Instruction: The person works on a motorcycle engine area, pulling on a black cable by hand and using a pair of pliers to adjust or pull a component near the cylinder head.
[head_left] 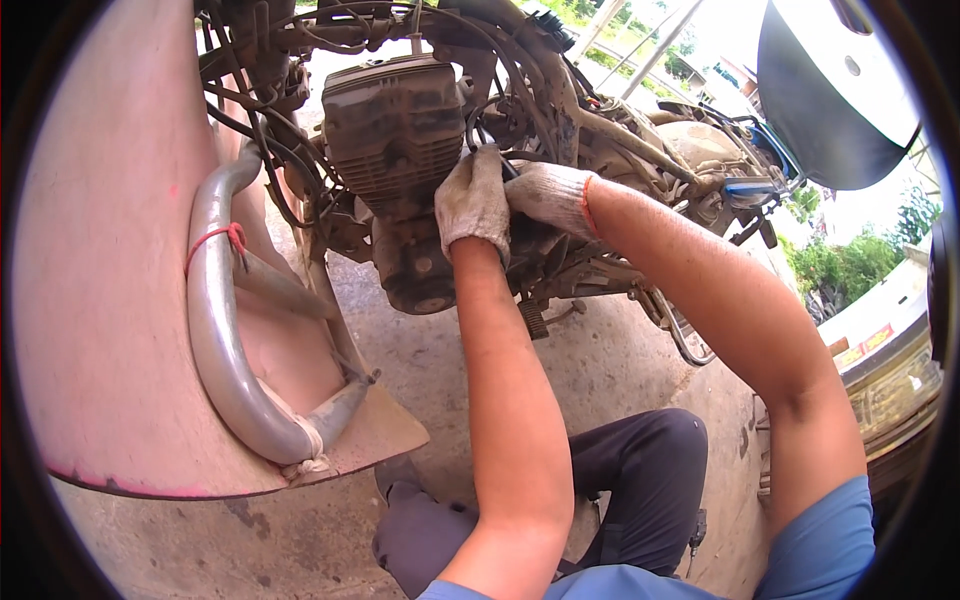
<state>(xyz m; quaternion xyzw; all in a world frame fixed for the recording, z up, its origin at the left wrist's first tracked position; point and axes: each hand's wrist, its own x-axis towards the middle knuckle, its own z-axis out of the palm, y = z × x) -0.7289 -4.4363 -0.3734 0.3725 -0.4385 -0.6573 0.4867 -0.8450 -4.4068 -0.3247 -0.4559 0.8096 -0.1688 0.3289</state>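
Both of my hands wear dirty white knit gloves and work close together beside the finned engine (pixel 395 130) of a stripped motorcycle. My left hand (pixel 474 205) is closed, fingertips up among black cables (pixel 500 60) just right of the cylinder; a thin dark piece shows at its fingertips, too small to name. My right hand (pixel 550 195) touches its right side, fingers bent in toward a short black piece (pixel 509 170) between the two hands. What exactly the right fingers grip is hidden. An orange-red band rings the right glove's cuff.
A large pinkish panel (pixel 110 250) stands at left, with a bent metal tube (pixel 212 310) tied to it by red and pale cord. Under the engine are a foot pedal (pixel 534 318) and concrete floor (pixel 420 370). A blue-handled lever (pixel 750 187) sticks out at right.
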